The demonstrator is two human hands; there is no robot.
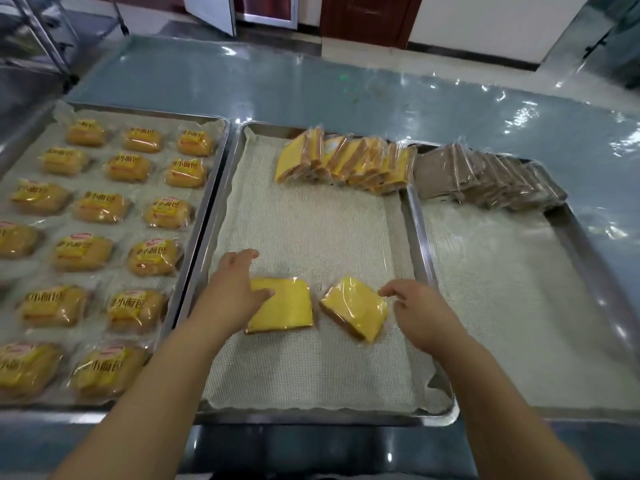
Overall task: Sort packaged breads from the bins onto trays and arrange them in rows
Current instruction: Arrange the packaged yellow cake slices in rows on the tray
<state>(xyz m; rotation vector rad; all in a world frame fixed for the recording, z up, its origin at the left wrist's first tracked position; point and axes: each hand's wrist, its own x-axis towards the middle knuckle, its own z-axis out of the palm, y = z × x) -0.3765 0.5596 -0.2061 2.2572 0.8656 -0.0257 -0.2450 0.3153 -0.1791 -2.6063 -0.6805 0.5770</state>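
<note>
Two yellow packaged cake slices lie flat on the mesh-lined middle tray (311, 393). My left hand (235, 289) rests on the left edge of the left slice (287, 306), fingers spread over it. My right hand (415, 306) pinches the right corner of the right slice (356, 308), which lies turned at an angle. At the far end of this tray a row of yellow slices (346, 164) stands leaning on edge.
The left tray (204, 202) holds rows of packaged golden buns (152, 258). The right tray (588, 258) has a leaning row of brown packaged slices (485, 178) at its far end. A plastic-covered table (346, 91) stretches beyond. A metal rack (45, 39) stands far left.
</note>
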